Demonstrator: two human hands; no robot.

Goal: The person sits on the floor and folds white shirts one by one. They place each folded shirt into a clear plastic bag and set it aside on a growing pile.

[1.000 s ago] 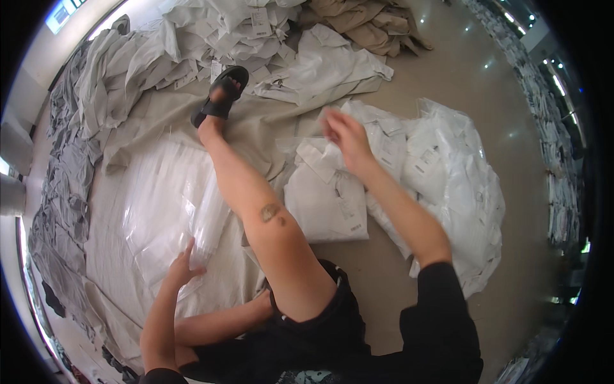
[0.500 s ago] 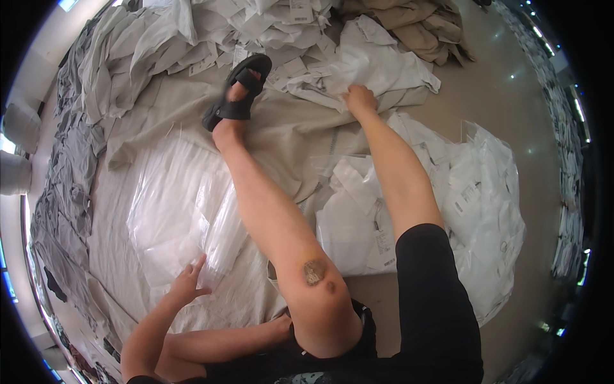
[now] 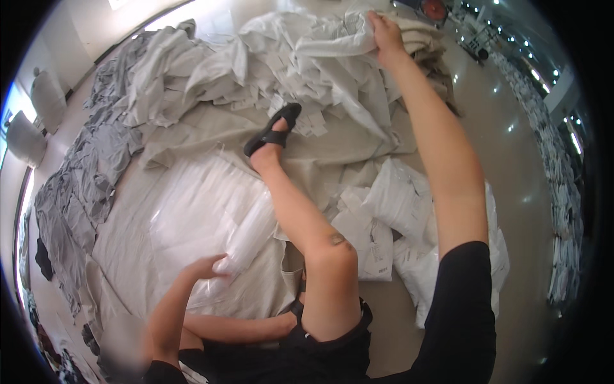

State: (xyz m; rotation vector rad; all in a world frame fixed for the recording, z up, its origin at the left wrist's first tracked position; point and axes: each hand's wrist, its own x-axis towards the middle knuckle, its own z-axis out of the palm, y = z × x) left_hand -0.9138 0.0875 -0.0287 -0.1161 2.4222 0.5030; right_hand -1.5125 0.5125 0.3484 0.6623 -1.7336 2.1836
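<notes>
Stretched far ahead, my right hand (image 3: 385,35) is closed on the edge of a white garment (image 3: 336,43) and holds it up. Part of the cloth hangs down over the far pile. My left hand (image 3: 210,266) is open, with its fingers stretched out at the near edge of a stack of clear plastic bags (image 3: 192,208). Whether those fingertips touch the bags is hard to make out. Paper tags (image 3: 311,121) lie under the hanging cloth, near my sandalled foot (image 3: 274,131).
White garments in clear bags (image 3: 400,198) lie right of my bent leg. A beige cloth (image 3: 128,256) covers the floor beneath the bag stack. Grey garments (image 3: 96,153) curve round the left side, and brown ones (image 3: 422,48) sit behind my right hand. Folded stacks (image 3: 563,211) line the far right.
My right hand has moved farther away and up, lifting the white garment from beside my foot. My left hand stays by the plastic bags, its fingers now turned to the right. The view has tilted up.
</notes>
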